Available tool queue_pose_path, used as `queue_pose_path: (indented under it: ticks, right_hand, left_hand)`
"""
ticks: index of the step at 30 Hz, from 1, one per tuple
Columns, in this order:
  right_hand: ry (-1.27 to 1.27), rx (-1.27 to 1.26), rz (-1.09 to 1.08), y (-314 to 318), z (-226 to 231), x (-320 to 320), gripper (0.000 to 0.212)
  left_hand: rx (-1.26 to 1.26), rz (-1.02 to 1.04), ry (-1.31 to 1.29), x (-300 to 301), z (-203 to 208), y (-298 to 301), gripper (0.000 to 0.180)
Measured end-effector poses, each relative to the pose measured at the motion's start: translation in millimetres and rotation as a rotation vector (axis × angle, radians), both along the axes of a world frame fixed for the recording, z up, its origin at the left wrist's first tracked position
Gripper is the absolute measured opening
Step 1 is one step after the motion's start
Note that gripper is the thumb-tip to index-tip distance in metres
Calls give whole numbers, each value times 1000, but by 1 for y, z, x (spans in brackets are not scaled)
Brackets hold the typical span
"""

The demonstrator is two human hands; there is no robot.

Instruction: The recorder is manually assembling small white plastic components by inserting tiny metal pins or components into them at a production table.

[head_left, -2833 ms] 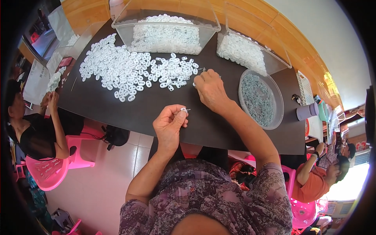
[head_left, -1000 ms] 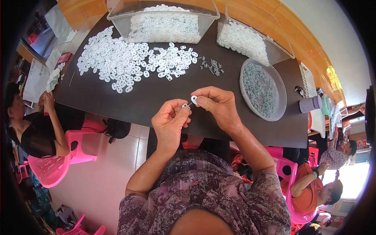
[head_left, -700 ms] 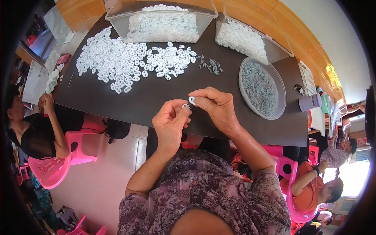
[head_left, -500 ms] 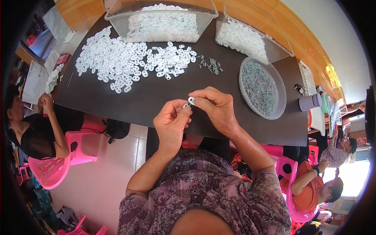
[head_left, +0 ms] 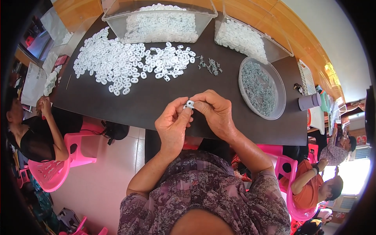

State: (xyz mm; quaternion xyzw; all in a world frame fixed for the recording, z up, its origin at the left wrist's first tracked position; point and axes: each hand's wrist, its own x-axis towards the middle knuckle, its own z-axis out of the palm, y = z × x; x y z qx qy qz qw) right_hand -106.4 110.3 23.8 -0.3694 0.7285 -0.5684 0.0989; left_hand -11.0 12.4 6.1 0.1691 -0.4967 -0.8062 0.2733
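Note:
Over the near edge of the dark table (head_left: 156, 111), my left hand (head_left: 170, 123) pinches a small white plastic piece between thumb and forefinger. My right hand (head_left: 217, 115) grips another white two-holed oval piece (head_left: 190, 103) at its fingertips. Both pieces meet or overlap between my hands; how they are joined is too small to tell. Beyond my hands, white two-holed oval pieces lie in a large heap (head_left: 111, 58) at the left and a smaller heap (head_left: 166, 60) beside it. To their right is a little pile of small grey elongated pieces (head_left: 213, 66).
A round clear tub (head_left: 281, 102) full of grey pieces stands at the right. Two clear bins, one at the back (head_left: 205, 23) and one at the back right (head_left: 280, 53), hold white pieces. A purple cup (head_left: 309, 102) stands beyond. People sit at left (head_left: 37, 137) and right (head_left: 307, 188).
My right hand has brought its white piece slightly left and down against the one in my left hand, closing the gap between them. The heaps look unchanged.

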Motion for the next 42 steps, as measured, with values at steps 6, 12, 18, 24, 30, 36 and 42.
queue_pose_path:
  ticks: [6,12,18,24,30,36,42]
  right_hand:
    - [78,20,-10,1,-1,0,12]
    - [54,12,-7,0,-1,0,12]
    - [32,4,-17,1,-2,-1,11]
    - [70,43,-12,1,2,0,11]
    - [106,64,-2,1,-1,-2,12]
    - [214,47,39,5,-6,-3,19]
    - [191,94,104,7,3,0,33]
  left_hand:
    - [-30,-9,-14,0,-6,0,25]
    - [-138,-2,-41,0,-7,0,25]
    - [-128,-12,-39,-1,-5,1,26]
    - [-86,-34,-19,-1,-4,0,27]
    - [-50,-33,-19,-2,-9,1,27]
    - [-22,-29,-10,-4,-9,0,26]
    - [44,-55,49,-7,-11,-7,23]
